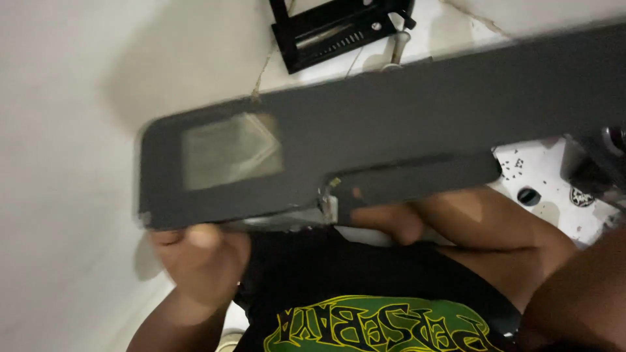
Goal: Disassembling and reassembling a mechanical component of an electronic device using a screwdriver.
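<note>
Dark grey panel (391,124), long and flat, is held up close over the person's lap. Under its near edge the left hand (195,261) is curled, gripping the end. Right hand (391,221) presses below the panel's middle; its fingers I cannot tell. Behind the panel lies a black bracket (332,29). With such edge support only, the panel could tip and slide off.

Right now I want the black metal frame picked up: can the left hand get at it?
Probably not: the left hand grips the near edge of the long grey panel, which lies across the way to the black metal frame beyond it.
</note>
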